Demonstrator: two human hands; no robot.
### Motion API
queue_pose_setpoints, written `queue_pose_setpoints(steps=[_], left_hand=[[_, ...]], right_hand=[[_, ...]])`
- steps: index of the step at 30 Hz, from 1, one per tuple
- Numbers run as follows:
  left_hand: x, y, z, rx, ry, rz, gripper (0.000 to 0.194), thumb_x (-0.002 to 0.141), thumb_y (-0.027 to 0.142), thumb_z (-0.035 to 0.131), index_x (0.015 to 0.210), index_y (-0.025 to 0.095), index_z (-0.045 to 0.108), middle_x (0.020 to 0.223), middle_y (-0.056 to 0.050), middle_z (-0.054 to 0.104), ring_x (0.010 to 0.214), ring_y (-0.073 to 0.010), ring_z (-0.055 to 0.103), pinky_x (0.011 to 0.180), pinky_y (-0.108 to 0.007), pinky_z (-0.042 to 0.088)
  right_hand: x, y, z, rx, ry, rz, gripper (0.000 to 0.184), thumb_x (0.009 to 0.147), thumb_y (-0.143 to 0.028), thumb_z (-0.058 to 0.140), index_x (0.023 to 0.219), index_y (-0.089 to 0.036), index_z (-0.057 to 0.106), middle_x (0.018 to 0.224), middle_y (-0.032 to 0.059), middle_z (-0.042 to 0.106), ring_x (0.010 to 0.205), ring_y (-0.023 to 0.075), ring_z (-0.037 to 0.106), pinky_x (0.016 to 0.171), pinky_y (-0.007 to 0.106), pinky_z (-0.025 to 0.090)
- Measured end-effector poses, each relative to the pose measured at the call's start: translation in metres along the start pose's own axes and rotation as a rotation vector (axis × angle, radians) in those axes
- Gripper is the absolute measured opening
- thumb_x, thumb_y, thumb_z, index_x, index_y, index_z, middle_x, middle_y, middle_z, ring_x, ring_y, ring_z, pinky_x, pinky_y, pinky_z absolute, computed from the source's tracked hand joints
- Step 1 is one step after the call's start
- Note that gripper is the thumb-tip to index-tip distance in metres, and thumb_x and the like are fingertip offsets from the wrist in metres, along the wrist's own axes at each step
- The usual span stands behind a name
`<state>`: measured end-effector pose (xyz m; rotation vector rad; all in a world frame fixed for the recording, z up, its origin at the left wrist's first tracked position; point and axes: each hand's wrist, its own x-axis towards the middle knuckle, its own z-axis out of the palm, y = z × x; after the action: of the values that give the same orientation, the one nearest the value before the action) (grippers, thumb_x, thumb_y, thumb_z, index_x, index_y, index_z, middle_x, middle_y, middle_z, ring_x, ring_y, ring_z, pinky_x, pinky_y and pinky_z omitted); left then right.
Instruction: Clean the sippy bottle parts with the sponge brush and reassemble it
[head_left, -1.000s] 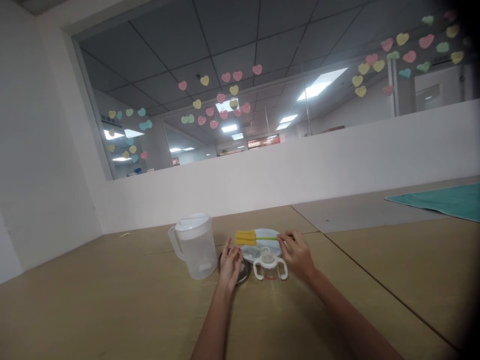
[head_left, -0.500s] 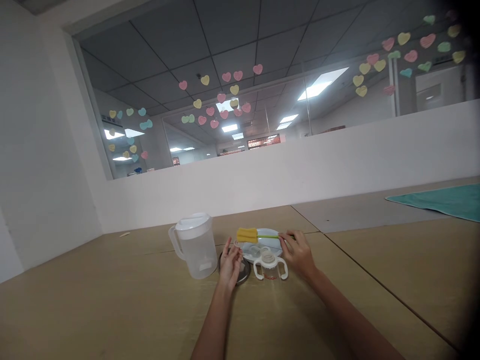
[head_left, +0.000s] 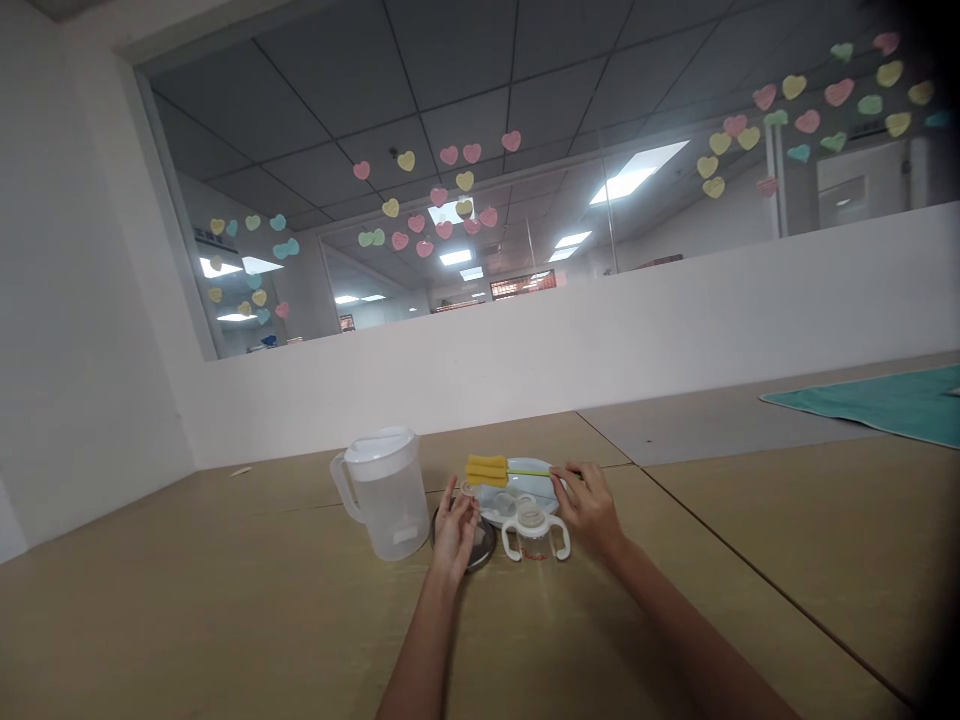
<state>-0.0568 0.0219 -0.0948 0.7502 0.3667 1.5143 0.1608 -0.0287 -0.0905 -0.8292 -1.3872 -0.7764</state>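
My right hand (head_left: pixel 589 505) is closed around the thin green handle of a bottle brush with a yellow sponge head (head_left: pixel 487 470). The sponge head points left, just above the fingertips of my left hand (head_left: pixel 454 530). Those fingers pinch a small pale ring-shaped piece (head_left: pixel 470 488), partly hidden by the fingers and the sponge. Between my hands stands a clear baby bottle with two white handles (head_left: pixel 533 535). Behind it, a white oval plate (head_left: pixel 541 466) bears small clear parts. Under my left hand lies a dark round dish (head_left: pixel 484 553), partly covered.
A translucent white pitcher with a lid (head_left: pixel 394 500) stands left of my left hand. A teal cloth (head_left: pixel 885 400) lies at the far right, by a grey strip of table (head_left: pixel 697 425). The white wall (head_left: pixel 465 365) with a window rises behind the table.
The whole view has shifted slightly, so things sit a little further left. Both hands keep their grips, and the brush stays almost the same relative to the left hand.
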Motion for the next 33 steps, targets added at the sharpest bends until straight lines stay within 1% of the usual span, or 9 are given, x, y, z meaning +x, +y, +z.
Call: queue_pose_setpoints(steps=[4, 10, 16, 19, 23, 27, 29, 33], left_hand=[[-0.0012, 0.0014, 0.0022, -0.008, 0.019, -0.005, 0.052, 0.074, 0.0, 0.057, 0.121, 0.022, 0.048, 0.087, -0.002, 0.066, 0.07, -0.0063, 0.063, 0.069, -0.017, 0.052], [-0.0003, 0.0016, 0.0004, -0.013, 0.021, -0.01, 0.052, 0.073, -0.001, 0.058, 0.12, 0.021, 0.048, 0.088, -0.003, 0.066, 0.071, -0.0069, 0.063, 0.072, -0.019, 0.053], [0.0018, 0.0007, -0.0017, -0.041, 0.046, -0.009, 0.049, 0.074, -0.002, 0.055, 0.117, 0.021, 0.05, 0.088, -0.003, 0.065, 0.074, -0.0079, 0.063, 0.074, -0.021, 0.053], [0.0016, 0.0009, -0.0018, -0.042, 0.034, -0.011, 0.05, 0.074, -0.002, 0.055, 0.117, 0.022, 0.05, 0.089, -0.003, 0.066, 0.073, -0.0079, 0.063, 0.074, -0.021, 0.053], [0.0011, 0.0009, -0.0023, -0.041, 0.012, -0.01, 0.053, 0.073, -0.001, 0.057, 0.12, 0.023, 0.05, 0.089, -0.003, 0.066, 0.076, -0.0084, 0.064, 0.076, -0.022, 0.052], [0.0015, 0.0006, -0.0027, -0.043, 0.02, -0.011, 0.054, 0.073, 0.0, 0.057, 0.12, 0.023, 0.049, 0.093, -0.002, 0.066, 0.076, -0.0072, 0.063, 0.076, -0.02, 0.052], [0.0018, 0.0004, -0.0027, -0.04, 0.027, -0.011, 0.052, 0.073, -0.001, 0.057, 0.119, 0.022, 0.05, 0.094, -0.002, 0.065, 0.076, -0.0072, 0.063, 0.075, -0.02, 0.052], [0.002, 0.0005, -0.0028, -0.036, 0.034, -0.013, 0.047, 0.073, -0.001, 0.056, 0.115, 0.02, 0.052, 0.091, -0.003, 0.065, 0.074, -0.0075, 0.063, 0.074, -0.021, 0.052]], right_hand=[[0.0006, 0.0004, -0.001, -0.007, -0.018, -0.025, 0.017, 0.085, -0.016, 0.05, 0.096, -0.019, 0.063, 0.083, 0.0085, 0.057, 0.077, 0.0183, 0.053, 0.069, 0.034, 0.047], [0.0005, 0.0011, -0.0008, -0.044, -0.014, -0.066, 0.017, 0.084, -0.014, 0.051, 0.096, -0.018, 0.063, 0.083, 0.0086, 0.057, 0.077, 0.0182, 0.052, 0.069, 0.033, 0.046], [0.0025, 0.0019, -0.0023, -0.076, 0.013, -0.04, 0.019, 0.086, -0.016, 0.049, 0.097, -0.019, 0.064, 0.083, 0.0087, 0.058, 0.077, 0.0182, 0.053, 0.069, 0.033, 0.046], [0.0026, 0.0009, -0.0022, -0.054, 0.015, -0.047, 0.018, 0.085, -0.015, 0.05, 0.098, -0.019, 0.063, 0.083, 0.0087, 0.058, 0.077, 0.0182, 0.053, 0.069, 0.033, 0.047], [0.0004, -0.0009, -0.0002, -0.02, -0.026, -0.057, 0.019, 0.086, -0.017, 0.049, 0.099, -0.02, 0.063, 0.084, 0.0082, 0.058, 0.077, 0.0178, 0.054, 0.07, 0.033, 0.047], [-0.0002, -0.0012, -0.0003, -0.032, -0.066, -0.072, 0.02, 0.087, -0.018, 0.048, 0.098, -0.019, 0.064, 0.082, 0.0081, 0.058, 0.075, 0.0175, 0.054, 0.07, 0.032, 0.047], [0.0008, -0.001, -0.0015, -0.051, -0.07, -0.079, 0.019, 0.087, -0.017, 0.048, 0.097, -0.019, 0.064, 0.082, 0.0081, 0.058, 0.075, 0.0174, 0.053, 0.069, 0.032, 0.046], [0.0028, 0.0002, -0.0035, -0.088, -0.076, -0.11, 0.019, 0.087, -0.015, 0.048, 0.095, -0.018, 0.065, 0.08, 0.0085, 0.059, 0.075, 0.0173, 0.053, 0.069, 0.032, 0.046]])
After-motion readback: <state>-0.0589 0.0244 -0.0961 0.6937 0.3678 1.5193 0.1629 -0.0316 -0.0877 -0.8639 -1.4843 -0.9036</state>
